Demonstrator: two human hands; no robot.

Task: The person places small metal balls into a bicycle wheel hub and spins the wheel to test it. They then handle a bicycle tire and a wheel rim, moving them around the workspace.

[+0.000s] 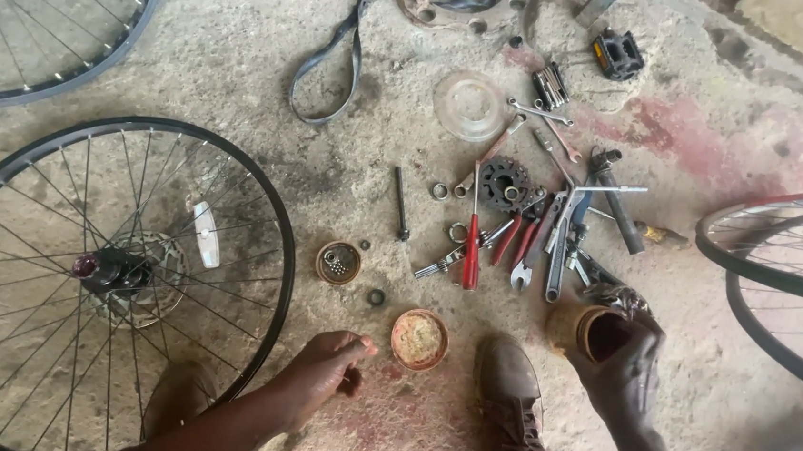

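landmark: round shallow tin of tan grease (pixel 419 339), lid off, on the concrete floor (pixel 243 60) between the two hands.

near row
- left hand (pixel 331 363): just left of the tin, close but apart from it; fingers (pixel 356 346) bunched narrow, tips together and pointing right toward the tin's rim. whether they pinch some small part, cannot tell.
- right hand (pixel 622 359): well right of the tin, beyond a worn brown leather shoe (pixel 509 387); fingers wrapped around a tan cylindrical cup with a dark hollow mouth (pixel 594 332), mouth tilted toward the tin. this hand is the farther of the two.
- relation: the tin lies directly right of the left fingertips, level with them; no long axis, being round.

middle row
- small rusty round cup holding steel ball bearings (pixel 338 263): up and left of the tin.
- small dark ring nut (pixel 376 297): between that cup and the tin.
- black spoked bicycle wheel with hub and white reflector (pixel 111 270): far left of the tin, lying flat.

far row
- red-handled screwdriver (pixel 472 250), dark axle rod (pixel 401 204) and toothed black sprocket (pixel 503 183): above the tin, amid scattered spanners and pliers.
- clear plastic spoke guard disc (pixel 469 105): farther above.
- black rubber rim strip (pixel 333 58): farthest, up and left.
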